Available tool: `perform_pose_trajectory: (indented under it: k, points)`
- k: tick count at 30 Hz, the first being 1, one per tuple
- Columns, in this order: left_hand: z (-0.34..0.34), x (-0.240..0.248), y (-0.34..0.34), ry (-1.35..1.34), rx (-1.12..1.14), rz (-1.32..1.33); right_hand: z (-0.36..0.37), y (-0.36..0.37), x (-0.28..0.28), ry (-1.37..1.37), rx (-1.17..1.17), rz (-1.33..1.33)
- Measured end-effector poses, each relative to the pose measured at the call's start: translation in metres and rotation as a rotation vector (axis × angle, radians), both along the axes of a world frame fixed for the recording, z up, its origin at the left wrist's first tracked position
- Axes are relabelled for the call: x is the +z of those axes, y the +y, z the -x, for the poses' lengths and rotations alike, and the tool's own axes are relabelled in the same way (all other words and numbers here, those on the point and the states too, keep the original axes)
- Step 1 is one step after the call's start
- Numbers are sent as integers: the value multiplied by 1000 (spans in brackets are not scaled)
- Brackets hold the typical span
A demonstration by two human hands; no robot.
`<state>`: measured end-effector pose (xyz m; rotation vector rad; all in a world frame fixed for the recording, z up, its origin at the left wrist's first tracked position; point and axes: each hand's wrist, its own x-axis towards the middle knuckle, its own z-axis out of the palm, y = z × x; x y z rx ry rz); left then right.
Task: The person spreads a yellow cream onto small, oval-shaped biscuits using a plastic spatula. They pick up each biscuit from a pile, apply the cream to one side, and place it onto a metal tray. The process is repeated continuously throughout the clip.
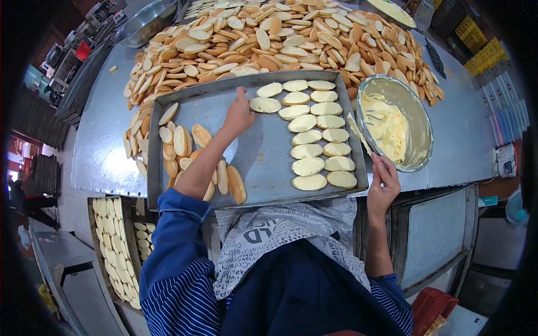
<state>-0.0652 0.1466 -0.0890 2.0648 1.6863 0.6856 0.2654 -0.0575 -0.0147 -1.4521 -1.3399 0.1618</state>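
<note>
My left hand [240, 115] is closed at the left end of a cream-topped bread slice [265, 105], over a large metal tray [260, 162]. My right hand [383, 182] grips the handle of a spreading knife [358, 134], its pale-smeared blade beside the rim of a bowl [421, 147]. Thick yellow cream [386, 126] coats the bowl's inside. Rows of coated bread slices [307, 152] lie flat along the tray's right side. Uncoated bread slices [182, 141] are piled loosely at its left, partly hidden by my left forearm.
A big heap of golden oval bread slices [291, 36] covers the table [103, 145] behind the tray. A steel bowl [147, 25] stands at the back left. Lower left, a tray of coated slices [115, 246] sits in a rack; yellow crates [471, 35] are far right.
</note>
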Motion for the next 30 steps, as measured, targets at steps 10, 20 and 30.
perform_pose_trajectory:
  k: [10, 20, 30]
  points:
    - [-11, 3, -2, 81, -10, -79, -1, -1, 2, 10, 4, -3]
    - [-23, 3, -3, 61, 57, -148, 2, 5, 1, 10, 22, -4]
    - [116, 20, 17, 489, 387, -289, -44, 7, 18, -140, -160, 30]
